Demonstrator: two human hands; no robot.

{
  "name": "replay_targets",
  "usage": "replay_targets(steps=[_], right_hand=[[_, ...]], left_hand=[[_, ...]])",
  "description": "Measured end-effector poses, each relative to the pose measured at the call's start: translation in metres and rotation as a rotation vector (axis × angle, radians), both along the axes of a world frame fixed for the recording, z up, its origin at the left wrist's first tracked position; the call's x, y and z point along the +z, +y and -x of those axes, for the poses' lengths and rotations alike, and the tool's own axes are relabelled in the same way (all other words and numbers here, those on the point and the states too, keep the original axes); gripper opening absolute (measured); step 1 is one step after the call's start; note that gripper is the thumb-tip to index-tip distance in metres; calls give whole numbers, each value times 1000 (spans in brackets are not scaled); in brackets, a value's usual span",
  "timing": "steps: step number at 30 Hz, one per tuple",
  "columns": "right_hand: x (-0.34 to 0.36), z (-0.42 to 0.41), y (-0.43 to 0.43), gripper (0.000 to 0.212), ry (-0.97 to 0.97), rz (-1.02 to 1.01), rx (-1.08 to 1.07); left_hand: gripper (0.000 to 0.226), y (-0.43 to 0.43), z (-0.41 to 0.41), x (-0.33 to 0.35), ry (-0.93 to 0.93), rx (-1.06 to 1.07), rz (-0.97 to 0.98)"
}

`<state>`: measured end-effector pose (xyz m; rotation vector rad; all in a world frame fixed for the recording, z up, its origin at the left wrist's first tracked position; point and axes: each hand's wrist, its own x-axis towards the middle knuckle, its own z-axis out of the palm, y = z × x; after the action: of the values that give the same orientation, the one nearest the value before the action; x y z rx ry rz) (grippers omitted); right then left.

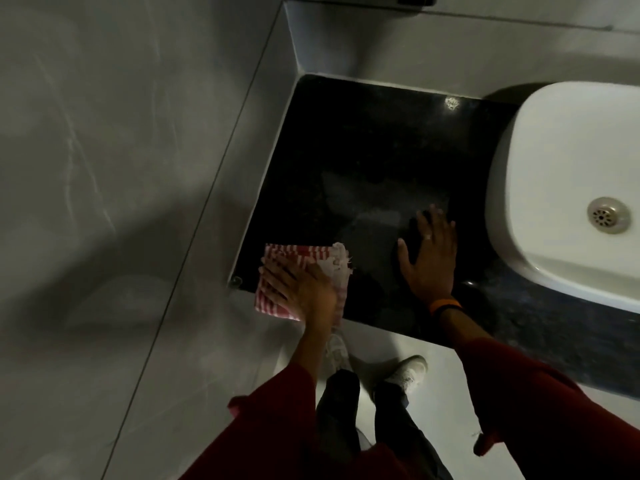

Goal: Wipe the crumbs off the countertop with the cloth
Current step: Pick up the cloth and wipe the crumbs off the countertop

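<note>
A red-and-white striped cloth (298, 259) lies at the near left corner of the black stone countertop (363, 161), partly hanging over its front edge. My left hand (298, 285) presses flat on the cloth with fingers spread. My right hand (429, 254) rests flat on the bare countertop to the right, fingers apart, holding nothing. A small pale speck of crumbs (452, 103) shows near the far edge of the countertop.
A white basin (540, 188) with a metal drain (608, 215) stands on the countertop at the right. Grey tiled walls close the left and far sides. Below the front edge are the pale floor and my shoes (412, 370).
</note>
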<state>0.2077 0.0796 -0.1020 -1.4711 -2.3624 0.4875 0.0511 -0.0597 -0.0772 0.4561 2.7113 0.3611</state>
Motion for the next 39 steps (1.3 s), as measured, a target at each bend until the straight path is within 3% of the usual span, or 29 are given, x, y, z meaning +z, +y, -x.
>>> replay_targets(steps=[3,5,7,9,12,13,17,21,23,25,27,29,31,34,39], right_hand=[[9,8,-27,48,114,-72,254],[12,19,-58,47,173,-67,497],[11,31,-85,62,124,3,724],[4,35,-100,78,-48,17,849],[-3,32,-99,72,-152,-37,884],[-4,32,-98,67,-136,-45,878],[-8,33,-106,62,-59,-52,807],[-1,16,-113,44,28,-65,739],[13,5,-115,36,71,11,670],[31,-2,-114,34,108,155,529],[49,-6,-108,31,181,398,339],[62,-6,-93,22,356,701,156],[72,-2,-70,22,539,897,-7],[79,8,-32,24,714,969,-176],[65,30,45,36,679,868,-371]], left_hand=[[65,-5,9,12,-75,-72,22],[53,-19,29,23,-77,-118,-68],[43,-40,56,32,-77,-266,-239],[43,-61,85,33,-104,-582,-257],[82,-84,111,24,-144,-947,-93],[85,-88,114,20,-111,-1007,-84],[61,-94,113,6,84,-1105,-268],[41,-97,102,2,96,-1203,-309],[27,-88,96,11,-23,-1187,-315],[33,-77,88,22,-240,-1062,-322],[40,-70,82,34,-575,-844,-312],[30,-57,80,41,-833,-693,-338],[20,-34,81,45,-906,-598,-394],[17,11,82,47,-931,-432,-443],[22,95,87,39,-870,-303,-501]])
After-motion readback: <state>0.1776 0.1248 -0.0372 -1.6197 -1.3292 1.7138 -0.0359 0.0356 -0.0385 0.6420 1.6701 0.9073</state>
